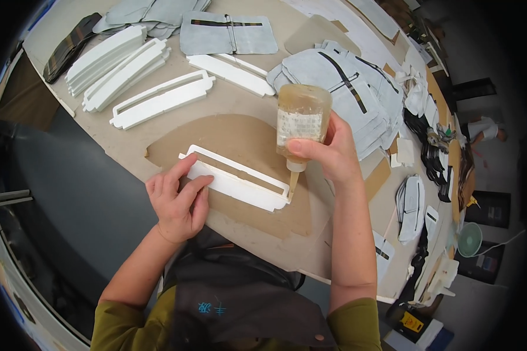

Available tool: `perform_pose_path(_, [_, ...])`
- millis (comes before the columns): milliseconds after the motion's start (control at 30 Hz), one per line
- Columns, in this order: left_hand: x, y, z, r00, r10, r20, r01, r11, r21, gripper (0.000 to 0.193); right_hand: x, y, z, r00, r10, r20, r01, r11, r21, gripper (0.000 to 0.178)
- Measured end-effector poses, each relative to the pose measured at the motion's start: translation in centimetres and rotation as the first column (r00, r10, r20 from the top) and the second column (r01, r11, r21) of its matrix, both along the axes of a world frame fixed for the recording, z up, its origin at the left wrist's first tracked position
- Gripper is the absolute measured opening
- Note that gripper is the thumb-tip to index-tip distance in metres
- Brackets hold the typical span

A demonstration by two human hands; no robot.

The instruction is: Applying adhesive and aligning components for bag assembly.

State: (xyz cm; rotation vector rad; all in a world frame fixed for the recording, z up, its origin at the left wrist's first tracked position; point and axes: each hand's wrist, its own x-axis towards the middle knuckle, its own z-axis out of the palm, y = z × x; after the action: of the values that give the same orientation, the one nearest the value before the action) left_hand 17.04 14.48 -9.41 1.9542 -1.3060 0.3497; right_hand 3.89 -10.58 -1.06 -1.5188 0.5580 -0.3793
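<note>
My right hand is wrapped round a clear squeeze bottle of yellowish glue, held upside down. Its narrow nozzle points at the right end of a white slotted strip, touching it or nearly so. The strip lies on a brown board sheet with curved edges. At the strip's left end, my left hand pins it with index finger and thumb, the other fingers curled. A thin yellowish line, apparently glue, runs along the slot's edge.
Stacks of white slotted strips and a single strip lie at the far left. Grey panels with dark slits are piled at the far right, another panel at the back. Dark straps hang along the table's right side.
</note>
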Motion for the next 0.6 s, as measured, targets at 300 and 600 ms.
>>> perform_pose_path(300, [-0.3, 0.3, -0.3, 1.000, -0.002, -0.013, 0.002, 1.000, -0.012, 0.025, -3.1, -5.7, 0.7, 0.730, -0.390, 0.562, -0.214, 0.651, 0.729, 0.088])
perform_pose_path(600, [-0.5, 0.4, -0.4, 0.998, -0.008, -0.064, 0.005, 0.998, -0.058, 0.026, 5.7, 6.6, -0.1, 0.881, -0.092, 0.464, 0.060, 0.995, 0.085, 0.079])
